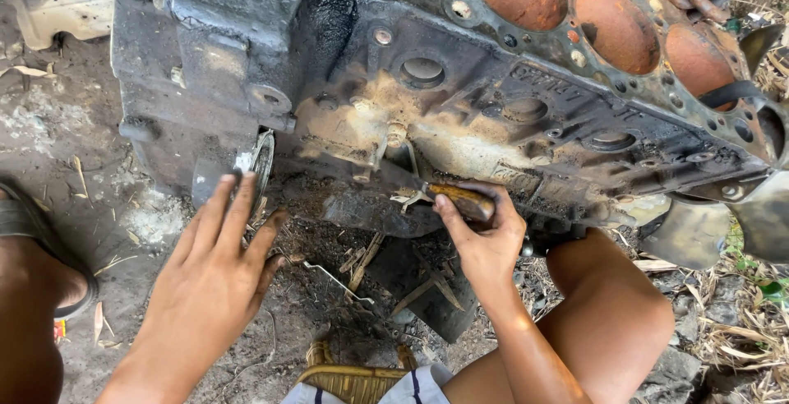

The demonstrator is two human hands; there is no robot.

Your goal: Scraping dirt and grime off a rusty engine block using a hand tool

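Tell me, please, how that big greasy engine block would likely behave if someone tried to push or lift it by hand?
The engine block is thick cast metal with rusty cylinder bores, so it is probably very heavy and would hardly shift. Its black oily grime would likely make it slippery where the left hand rests. It looks rigid, not fragile.

Daylight looks soft and even from where I sit, no hard glare; the engine block (460, 100) is brightest on its tan, scraped middle face, while its greasy left end goes near black and loses detail. I see deep shadow pooled under the block, between my left hand (215, 277) and right hand (485, 235), both sharp and evenly lit. The upper right corner looks slightly washed out, and I notice mild wide-angle bending at the frame edges.
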